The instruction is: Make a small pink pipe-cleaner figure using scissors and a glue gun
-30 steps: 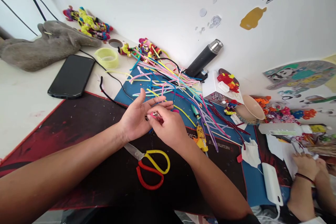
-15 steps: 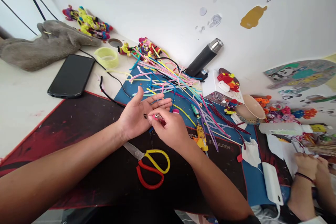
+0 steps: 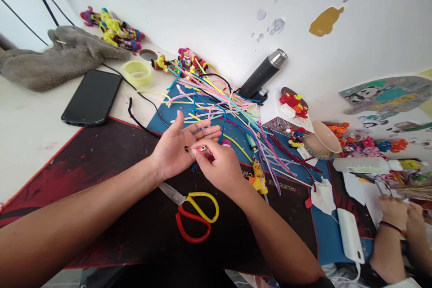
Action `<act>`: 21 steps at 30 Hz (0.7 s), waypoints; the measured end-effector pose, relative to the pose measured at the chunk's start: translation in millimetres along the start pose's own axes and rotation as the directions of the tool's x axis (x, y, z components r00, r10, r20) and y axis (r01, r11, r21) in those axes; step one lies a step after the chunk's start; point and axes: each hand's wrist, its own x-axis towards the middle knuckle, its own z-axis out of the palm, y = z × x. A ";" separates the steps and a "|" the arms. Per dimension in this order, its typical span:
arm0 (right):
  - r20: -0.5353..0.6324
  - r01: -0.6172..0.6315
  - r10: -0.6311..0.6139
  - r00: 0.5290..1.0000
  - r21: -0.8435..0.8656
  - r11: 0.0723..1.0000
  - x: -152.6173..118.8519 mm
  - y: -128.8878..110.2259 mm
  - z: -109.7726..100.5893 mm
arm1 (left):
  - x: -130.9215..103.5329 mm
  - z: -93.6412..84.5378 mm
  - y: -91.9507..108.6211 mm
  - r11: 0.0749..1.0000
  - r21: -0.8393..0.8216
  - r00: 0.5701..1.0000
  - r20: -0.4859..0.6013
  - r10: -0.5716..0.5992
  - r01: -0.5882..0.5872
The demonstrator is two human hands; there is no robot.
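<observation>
My left hand [image 3: 178, 146] lies palm up above the dark mat, fingers stretched out. On its palm rests a tiny black piece [image 3: 186, 149]. Closed over the left palm, my right hand [image 3: 219, 164] grips a small pink-and-red doll figure [image 3: 205, 151], mostly hidden by the fingers. Just below the hands lie scissors [image 3: 195, 213] with one yellow and one red handle, their blades partly under my left wrist. A black pipe cleaner [image 3: 138, 122] extends from behind my left hand.
Behind the hands spreads a heap of coloured pipe cleaners [image 3: 216, 94]. A yellow glue gun [image 3: 258, 177] lies right of my right hand. A phone [image 3: 92, 97] is at left, a black thermos [image 3: 261, 76] at the back. At far right, another person's hands [image 3: 393, 211] are at work.
My right hand has shifted very slightly over the left palm, still gripping the figure. Otherwise the scene looks the same.
</observation>
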 end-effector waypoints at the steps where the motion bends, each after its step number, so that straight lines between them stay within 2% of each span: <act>1: 0.000 -0.003 0.003 1.000 0.008 1.000 -0.5 0.1 0.0 | 0.1 0.5 0.0 1.000 -0.003 1.000 -0.007 0.006 -0.006; 6: 0.005 0.000 0.000 1.000 0.002 1.000 -2.4 1.0 2.1 | -0.5 4.3 -0.2 1.000 -0.004 0.999 -0.042 0.030 -0.030; 14: 0.010 -0.031 0.032 0.999 -0.112 0.993 0.6 0.4 10.2 | -2.4 5.6 -0.5 0.999 0.034 0.999 -0.034 0.021 -0.020; 21: 0.014 -0.030 0.032 0.999 -0.127 0.991 2.4 -0.2 11.0 | -1.3 3.1 -1.2 0.999 0.028 1.000 -0.022 0.018 -0.017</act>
